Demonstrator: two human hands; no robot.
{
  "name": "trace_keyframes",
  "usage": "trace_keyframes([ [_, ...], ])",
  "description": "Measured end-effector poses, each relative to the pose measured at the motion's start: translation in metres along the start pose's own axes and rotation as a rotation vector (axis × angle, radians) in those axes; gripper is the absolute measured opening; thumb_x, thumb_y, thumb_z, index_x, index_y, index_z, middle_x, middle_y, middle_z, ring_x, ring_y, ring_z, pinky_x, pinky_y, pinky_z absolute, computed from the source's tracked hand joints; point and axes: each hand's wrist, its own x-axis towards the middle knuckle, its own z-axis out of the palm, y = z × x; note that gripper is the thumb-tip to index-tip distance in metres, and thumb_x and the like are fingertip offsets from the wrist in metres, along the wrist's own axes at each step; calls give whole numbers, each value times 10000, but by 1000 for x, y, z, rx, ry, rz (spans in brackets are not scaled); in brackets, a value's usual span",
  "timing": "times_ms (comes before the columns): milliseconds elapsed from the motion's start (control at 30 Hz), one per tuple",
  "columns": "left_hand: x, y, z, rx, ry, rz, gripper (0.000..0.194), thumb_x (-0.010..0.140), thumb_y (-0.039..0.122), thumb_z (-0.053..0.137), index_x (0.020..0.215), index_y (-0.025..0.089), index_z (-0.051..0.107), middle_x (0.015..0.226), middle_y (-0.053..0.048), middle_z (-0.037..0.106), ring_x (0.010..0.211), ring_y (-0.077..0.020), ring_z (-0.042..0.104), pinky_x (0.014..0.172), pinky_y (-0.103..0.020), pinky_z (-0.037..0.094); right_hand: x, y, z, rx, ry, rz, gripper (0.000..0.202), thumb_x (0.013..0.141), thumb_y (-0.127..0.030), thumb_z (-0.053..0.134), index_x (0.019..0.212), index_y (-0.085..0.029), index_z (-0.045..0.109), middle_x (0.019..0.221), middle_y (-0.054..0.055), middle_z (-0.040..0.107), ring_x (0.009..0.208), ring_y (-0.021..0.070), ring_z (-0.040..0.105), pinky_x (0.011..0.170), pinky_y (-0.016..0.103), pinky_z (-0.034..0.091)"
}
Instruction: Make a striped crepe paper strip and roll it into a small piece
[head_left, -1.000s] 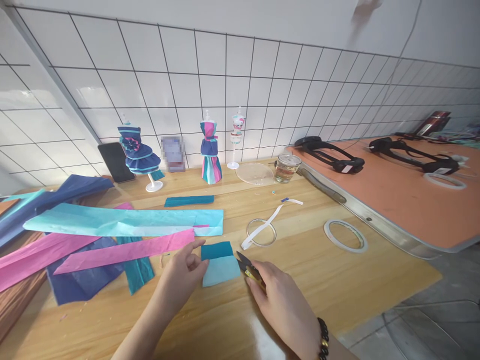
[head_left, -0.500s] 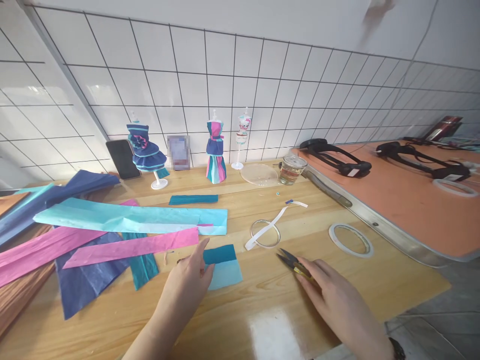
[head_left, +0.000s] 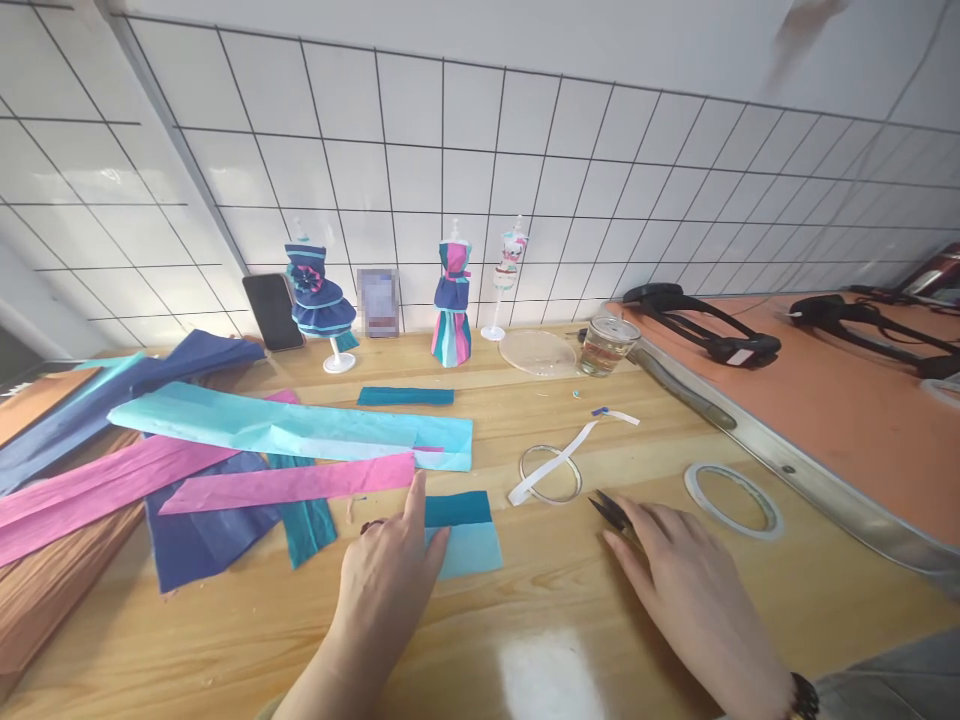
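My left hand (head_left: 390, 580) rests on the wooden table with its index finger stretched out. That fingertip reaches the right end of a pink crepe paper strip (head_left: 300, 487), and the thumb lies at the left edge of a teal and light blue paper piece (head_left: 472, 545). Low over the table, my right hand (head_left: 682, 570) has its fingers around dark thread snips (head_left: 609, 510); only the blades show, and the handles are hidden under the hand. Just beyond the blades, a white strip (head_left: 555, 462) crosses a narrow tape ring (head_left: 576, 480).
Paper strips, including a long light blue one (head_left: 262, 425), spread across the left. Small dress forms stand by the tiled wall, one in a blue dress (head_left: 322, 300). A glass cup (head_left: 607, 350), a white tape roll (head_left: 694, 490) and black headsets (head_left: 697, 325) are rightward.
My left index fingertip has come up to the pink strip's end. My right hand has lowered over the snips, hiding their handles. The whole view has shifted slightly left.
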Motion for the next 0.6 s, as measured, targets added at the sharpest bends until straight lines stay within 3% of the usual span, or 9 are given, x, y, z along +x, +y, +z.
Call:
trace_keyframes([
  [133, 0, -5, 2, -31, 5, -4, 588, 839, 335, 408, 1374, 132, 274, 749, -125, 692, 736, -318, 645, 577, -337, 408, 18, -28, -6, 202, -1, -162, 214, 898, -272, 406, 1011, -188, 568, 961, 92, 579, 897, 221, 521, 790, 375, 403],
  [233, 0, -8, 0, -115, -20, -12, 601, 840, 370, 400, 1379, 146, 255, 725, -103, 684, 744, -309, 640, 577, -325, 404, 36, -43, -10, 222, -62, -240, 209, 900, -188, 401, 910, -196, 610, 857, 58, 574, 816, 184, 520, 756, 348, 402],
  [367, 0, -10, -2, -226, -55, -28, 594, 842, 390, 390, 1376, 167, 256, 687, -59, 653, 705, -264, 626, 546, -281, 389, 55, -48, -8, 180, -108, -275, 215, 881, -134, 425, 861, -200, 628, 779, 43, 560, 771, 179, 518, 716, 332, 410],
  [600, 1, -12, -2, -295, -5, -36, 535, 831, 322, 427, 1339, 183, 332, 598, 9, 579, 581, -197, 574, 531, -252, 376, 69, -50, 4, 287, -92, -351, 179, 864, -139, 457, 902, -215, 614, 865, 47, 584, 842, 193, 550, 755, 340, 436],
])
